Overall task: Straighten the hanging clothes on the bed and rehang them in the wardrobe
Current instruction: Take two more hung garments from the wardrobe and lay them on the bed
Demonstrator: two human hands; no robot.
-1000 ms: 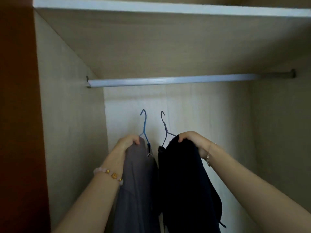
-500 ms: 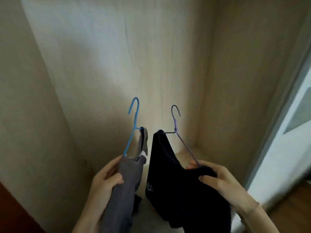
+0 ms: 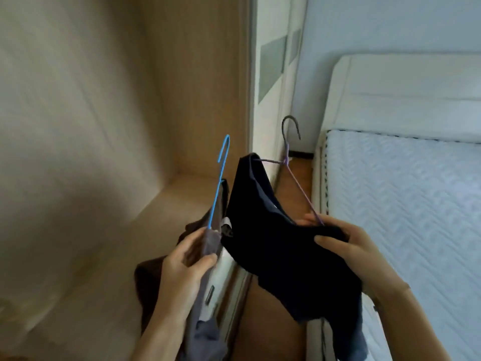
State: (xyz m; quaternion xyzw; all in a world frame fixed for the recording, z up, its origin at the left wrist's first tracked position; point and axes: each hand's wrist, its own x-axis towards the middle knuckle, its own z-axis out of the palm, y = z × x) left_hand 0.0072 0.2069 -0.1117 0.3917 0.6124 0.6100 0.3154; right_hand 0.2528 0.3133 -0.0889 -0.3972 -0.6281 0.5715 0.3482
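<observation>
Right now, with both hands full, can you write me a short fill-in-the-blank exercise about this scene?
The left hand grips a grey garment whose hanger is coloured ___.
The right hand grips a dark garment on a purple hanger, so the hands hold ___ hangers together.
The quilted bed lies on the person's ___ side.
Missing words: blue; two; right.

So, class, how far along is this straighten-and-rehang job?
Done: nothing looks straightened or rehung. In hand: the left hand grips the grey garment on its blue hanger, the right hand the dark garment on its purple hanger. Left: straighten both on the bed, rehang them in the wardrobe.
</observation>
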